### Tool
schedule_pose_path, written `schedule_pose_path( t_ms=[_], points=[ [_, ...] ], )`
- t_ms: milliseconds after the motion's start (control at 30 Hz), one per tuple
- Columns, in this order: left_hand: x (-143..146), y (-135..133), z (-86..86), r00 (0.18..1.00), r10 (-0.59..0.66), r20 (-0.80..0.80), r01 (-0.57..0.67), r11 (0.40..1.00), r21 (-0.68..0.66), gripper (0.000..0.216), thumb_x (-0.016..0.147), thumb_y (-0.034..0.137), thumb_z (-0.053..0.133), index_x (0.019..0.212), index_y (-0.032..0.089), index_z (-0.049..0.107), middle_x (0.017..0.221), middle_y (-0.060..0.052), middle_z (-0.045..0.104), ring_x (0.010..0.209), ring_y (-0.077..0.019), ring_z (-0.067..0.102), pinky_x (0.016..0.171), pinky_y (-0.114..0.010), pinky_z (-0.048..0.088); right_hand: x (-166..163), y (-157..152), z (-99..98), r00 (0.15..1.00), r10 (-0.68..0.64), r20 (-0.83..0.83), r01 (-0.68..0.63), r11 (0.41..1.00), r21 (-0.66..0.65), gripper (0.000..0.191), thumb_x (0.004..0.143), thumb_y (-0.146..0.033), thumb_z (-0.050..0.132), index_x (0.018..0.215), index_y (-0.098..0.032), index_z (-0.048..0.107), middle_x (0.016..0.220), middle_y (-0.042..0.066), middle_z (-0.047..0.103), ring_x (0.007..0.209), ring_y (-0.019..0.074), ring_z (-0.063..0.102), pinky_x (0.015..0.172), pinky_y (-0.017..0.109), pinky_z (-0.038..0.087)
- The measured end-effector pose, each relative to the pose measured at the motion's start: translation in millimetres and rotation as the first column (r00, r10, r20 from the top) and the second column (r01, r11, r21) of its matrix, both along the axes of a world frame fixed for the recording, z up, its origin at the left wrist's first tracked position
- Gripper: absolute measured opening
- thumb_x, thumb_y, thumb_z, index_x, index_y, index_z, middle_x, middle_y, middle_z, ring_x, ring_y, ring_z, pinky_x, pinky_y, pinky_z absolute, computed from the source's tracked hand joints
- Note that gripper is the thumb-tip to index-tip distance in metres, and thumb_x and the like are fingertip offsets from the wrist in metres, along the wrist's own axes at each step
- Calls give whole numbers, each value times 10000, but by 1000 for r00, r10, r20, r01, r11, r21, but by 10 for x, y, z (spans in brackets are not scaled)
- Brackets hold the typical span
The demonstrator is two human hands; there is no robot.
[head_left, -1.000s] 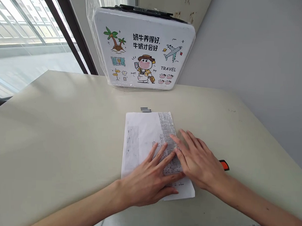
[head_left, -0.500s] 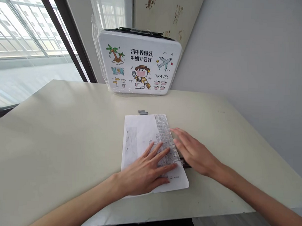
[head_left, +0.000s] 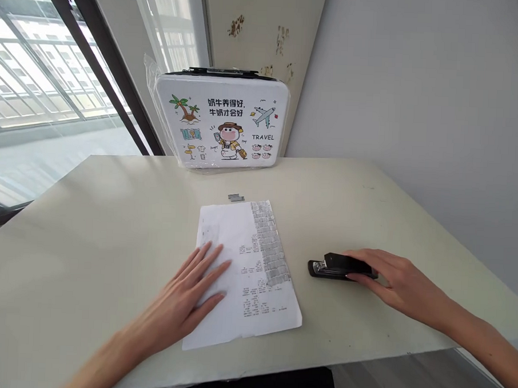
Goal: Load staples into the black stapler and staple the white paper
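Observation:
A stack of printed paper sheets (head_left: 234,227) lies on the table in front of me. Its right edge carries a column of dense small grey print. My left hand (head_left: 190,291) rests flat on the left half of the paper, fingers spread. To the right of the paper, my right hand (head_left: 384,276) grips the rear of a black stapler (head_left: 337,266) between thumb and fingers. The stapler's front end points left, toward the sheets, and does not touch them. Just beyond the paper's top edge lie grey staple strips (head_left: 236,197).
A white case (head_left: 227,124) with cartoon travel drawings, partly wrapped in clear plastic, stands upright at the back of the cream table (head_left: 111,239). A grey wall (head_left: 397,80) rises on the right. A glass sliding door (head_left: 53,82) is at the left.
My left hand has slid to the left side of the paper. My right hand has moved right, away from the paper's edge, and now holds the stapler. The view has shifted slightly.

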State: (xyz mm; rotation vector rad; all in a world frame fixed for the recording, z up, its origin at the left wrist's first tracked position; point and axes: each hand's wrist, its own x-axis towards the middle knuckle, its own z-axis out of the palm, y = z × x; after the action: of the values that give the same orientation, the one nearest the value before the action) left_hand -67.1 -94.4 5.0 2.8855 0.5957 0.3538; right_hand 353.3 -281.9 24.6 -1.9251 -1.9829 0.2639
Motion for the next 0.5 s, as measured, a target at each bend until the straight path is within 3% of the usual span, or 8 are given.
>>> schedule_pose_path(
  t_ms=[167, 267, 367, 500],
  points=[
    [-304, -43, -13, 993, 107, -45, -106, 994, 26, 681, 1053, 461, 515, 1666, 373, 234, 1741, -2, 167, 1579, -383, 192, 1222, -639, 317, 246, -162, -207, 970, -221, -106, 218, 975, -37, 439, 1011, -601, 523, 1340, -328, 623, 1213, 69, 754, 820, 257, 736, 609, 352, 576],
    [-420, -60, -1, 992, 71, -107, -65, 996, 59, 749, 1016, 483, 570, 1671, 353, 231, 1736, -29, 182, 1568, -403, 217, 1201, -648, 345, 305, -222, -343, 929, -328, -173, 324, 945, -52, 477, 978, -644, 555, 1312, -312, 633, 1088, 65, 764, 681, 224, 685, 490, 317, 512],
    [-397, -101, 46, 991, 36, -129, -27, 997, 75, 807, 983, 505, 608, 1674, 353, 221, 1716, -27, 242, 1564, -410, 215, 1209, -661, 320, 329, -256, -419, 883, -413, -224, 416, 909, -36, 501, 945, -675, 582, 1256, -290, 661, 912, 57, 745, 596, 209, 629, 412, 291, 442],
    [-208, -160, 104, 989, 7, -146, 4, 997, 74, 856, 965, 519, 629, 1680, 352, 190, 1697, -25, 285, 1566, -403, 208, 1236, -668, 258, 401, -337, -391, 794, -526, -305, 555, 832, 12, 475, 900, -670, 642, 1194, -299, 676, 926, 62, 746, 608, 215, 641, 431, 298, 483]
  ],
)
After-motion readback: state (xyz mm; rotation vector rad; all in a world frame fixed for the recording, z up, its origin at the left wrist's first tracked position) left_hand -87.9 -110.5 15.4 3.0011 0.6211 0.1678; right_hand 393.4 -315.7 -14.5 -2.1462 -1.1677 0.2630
